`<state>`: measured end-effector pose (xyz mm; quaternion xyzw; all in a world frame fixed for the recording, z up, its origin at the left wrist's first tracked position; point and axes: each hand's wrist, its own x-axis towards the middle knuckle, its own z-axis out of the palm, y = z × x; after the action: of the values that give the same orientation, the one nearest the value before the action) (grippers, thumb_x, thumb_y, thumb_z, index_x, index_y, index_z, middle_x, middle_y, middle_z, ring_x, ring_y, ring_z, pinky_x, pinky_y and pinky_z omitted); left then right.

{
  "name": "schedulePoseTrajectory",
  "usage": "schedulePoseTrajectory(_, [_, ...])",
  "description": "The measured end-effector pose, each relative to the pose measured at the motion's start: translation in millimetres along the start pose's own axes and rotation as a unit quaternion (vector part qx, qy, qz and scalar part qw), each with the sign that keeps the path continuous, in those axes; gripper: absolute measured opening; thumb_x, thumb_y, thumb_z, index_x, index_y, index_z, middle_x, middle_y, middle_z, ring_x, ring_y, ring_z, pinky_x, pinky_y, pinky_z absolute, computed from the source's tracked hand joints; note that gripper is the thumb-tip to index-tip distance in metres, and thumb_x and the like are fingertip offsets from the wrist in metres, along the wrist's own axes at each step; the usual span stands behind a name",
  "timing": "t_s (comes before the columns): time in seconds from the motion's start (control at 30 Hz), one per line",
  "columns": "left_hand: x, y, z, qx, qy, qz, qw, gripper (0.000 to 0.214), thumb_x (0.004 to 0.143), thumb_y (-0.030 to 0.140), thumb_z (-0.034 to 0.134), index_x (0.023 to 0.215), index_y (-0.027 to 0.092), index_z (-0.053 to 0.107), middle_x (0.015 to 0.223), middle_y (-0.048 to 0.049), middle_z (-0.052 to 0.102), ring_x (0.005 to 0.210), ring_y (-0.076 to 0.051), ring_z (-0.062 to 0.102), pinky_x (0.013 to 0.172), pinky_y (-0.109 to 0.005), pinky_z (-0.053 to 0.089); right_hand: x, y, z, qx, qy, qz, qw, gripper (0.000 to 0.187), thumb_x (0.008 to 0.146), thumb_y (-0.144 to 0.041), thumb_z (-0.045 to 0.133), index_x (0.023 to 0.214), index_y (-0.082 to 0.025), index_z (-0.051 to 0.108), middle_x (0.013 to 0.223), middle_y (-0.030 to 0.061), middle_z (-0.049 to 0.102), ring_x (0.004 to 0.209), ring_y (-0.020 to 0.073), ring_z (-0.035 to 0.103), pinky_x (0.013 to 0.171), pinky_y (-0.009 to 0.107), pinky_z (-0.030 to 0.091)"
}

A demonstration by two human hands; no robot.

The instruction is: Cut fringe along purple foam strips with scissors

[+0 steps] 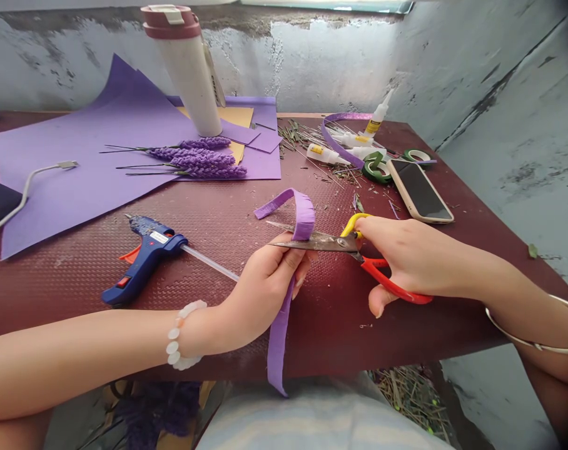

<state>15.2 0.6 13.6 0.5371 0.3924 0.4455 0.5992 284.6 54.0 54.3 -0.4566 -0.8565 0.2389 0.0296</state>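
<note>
Purple paper strip point(278, 350) hangs from the pinching left hand point(265, 287) — scissors point(321, 242), gripped by the right hand point(413, 256), cross it.

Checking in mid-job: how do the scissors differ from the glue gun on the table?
The scissors are held in the right hand, blades at a purple strip gripped by the left hand, while the blue hot glue gun lies untouched on the maroon table. The scissors have bare metal blades and red-and-yellow handles; the glue gun has a blue body and a clear glue stick. Both show some red or orange plastic.
</note>
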Motion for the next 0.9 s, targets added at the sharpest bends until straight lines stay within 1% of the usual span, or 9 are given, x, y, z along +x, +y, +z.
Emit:
schedulePoseTrajectory(0.13, [-0.2, -2.1, -1.2, 0.010, -0.005, 0.006, 1.000, 0.042, 0.120, 0.039, 0.072, 0.082, 0.025, 0.059, 0.066, 0.0066, 0.051, 0.058, -0.012, 0.049, 0.061, -0.030, 0.043, 0.4, -2.4, -2.0, 0.016, -0.027, 0.015, 0.999, 0.089, 0.065, -0.106, 0.090, 0.102, -0.034, 0.053, 0.092, 0.0050, 0.078, 0.079, 0.0388, 0.077, 0.070, 0.044, 0.050])
schedulePoseTrajectory(0.2, [-0.5, -2.4, -1.6, 0.013, -0.004, 0.002, 1.000, 0.043, 0.120, 0.040, 0.072, 0.083, 0.025, 0.059, 0.066, 0.0069, 0.051, 0.058, -0.012, 0.048, 0.061, -0.030, 0.043, -0.2, -2.0, -2.8, 0.013, -0.031, 0.012, 0.999, 0.087, 0.067, -0.105, 0.089, 0.099, -0.035, 0.050, 0.088, 0.0026, 0.077, 0.074, 0.0354, 0.074, 0.069, 0.042, 0.049])
schedulePoseTrajectory(0.27, [-0.8, -1.8, -1.5, 0.010, -0.007, -0.001, 1.000, 0.044, 0.120, 0.043, 0.075, 0.083, 0.025, 0.059, 0.066, 0.0070, 0.050, 0.057, -0.012, 0.047, 0.060, -0.030, 0.043, -0.7, 1.3, -1.7, 0.009, -0.026, 0.001, 1.000, 0.086, 0.069, -0.106, 0.088, 0.095, -0.036, 0.046, 0.078, -0.0020, 0.071, 0.064, 0.0301, 0.067, 0.067, 0.041, 0.045])
schedulePoseTrajectory(0.33, [-1.1, -0.8, -1.3, 0.002, -0.013, -0.002, 1.000, 0.045, 0.119, 0.047, 0.077, 0.083, 0.025, 0.059, 0.067, 0.0069, 0.050, 0.057, -0.012, 0.046, 0.058, -0.030, 0.041, -1.2, 7.7, 1.9, 0.005, -0.013, -0.015, 1.000, 0.088, 0.069, -0.109, 0.087, 0.093, -0.037, 0.044, 0.067, -0.0064, 0.062, 0.057, 0.0263, 0.058, 0.065, 0.040, 0.040])
schedulePoseTrajectory(0.43, [-1.2, 0.6, -0.8, -0.007, -0.020, -0.005, 1.000, 0.048, 0.117, 0.051, 0.080, 0.084, 0.025, 0.059, 0.067, 0.0067, 0.049, 0.056, -0.012, 0.043, 0.055, -0.030, 0.039, -2.4, 18.9, 9.8, -0.007, 0.001, -0.027, 1.000, 0.092, 0.067, -0.115, 0.085, 0.094, -0.037, 0.044, 0.060, -0.0100, 0.052, 0.051, 0.0237, 0.049, 0.063, 0.040, 0.034])
schedulePoseTrajectory(0.5, [-1.1, 1.0, -0.5, -0.009, -0.020, -0.008, 1.000, 0.049, 0.117, 0.052, 0.081, 0.083, 0.025, 0.059, 0.067, 0.0064, 0.048, 0.056, -0.012, 0.043, 0.055, -0.030, 0.038, -3.5, 23.5, 13.9, -0.017, 0.012, -0.023, 1.000, 0.094, 0.065, -0.118, 0.084, 0.093, -0.037, 0.046, 0.059, -0.0107, 0.050, 0.049, 0.0227, 0.046, 0.062, 0.040, 0.033])
schedulePoseTrajectory(0.57, [-0.9, 0.9, -0.5, -0.010, -0.019, -0.008, 1.000, 0.049, 0.117, 0.051, 0.081, 0.081, 0.025, 0.059, 0.066, 0.0061, 0.048, 0.056, -0.012, 0.042, 0.055, -0.030, 0.038, -4.3, 24.4, 15.8, -0.027, 0.022, -0.018, 0.999, 0.095, 0.064, -0.119, 0.083, 0.092, -0.037, 0.045, 0.061, -0.0095, 0.053, 0.049, 0.0227, 0.047, 0.062, 0.040, 0.033])
schedulePoseTrajectory(0.73, [-0.6, 0.1, -0.8, -0.018, -0.022, -0.012, 1.000, 0.046, 0.117, 0.049, 0.080, 0.084, 0.024, 0.062, 0.066, 0.0066, 0.048, 0.056, -0.011, 0.041, 0.054, -0.029, 0.036, -4.3, 20.0, 14.4, -0.029, 0.007, -0.013, 0.999, 0.092, 0.071, -0.119, 0.078, 0.093, -0.036, 0.045, 0.066, -0.0065, 0.060, 0.053, 0.0247, 0.054, 0.062, 0.039, 0.036])
schedulePoseTrajectory(0.9, [-0.3, -0.5, -0.2, -0.017, -0.020, -0.025, 0.999, 0.049, 0.116, 0.054, 0.081, 0.082, 0.024, 0.061, 0.065, 0.0067, 0.048, 0.056, -0.011, 0.041, 0.055, -0.029, 0.036, -5.2, 22.0, 14.2, -0.022, 0.006, -0.016, 1.000, 0.092, 0.072, -0.120, 0.076, 0.091, -0.037, 0.043, 0.067, -0.0058, 0.060, 0.054, 0.0256, 0.054, 0.062, 0.039, 0.035])
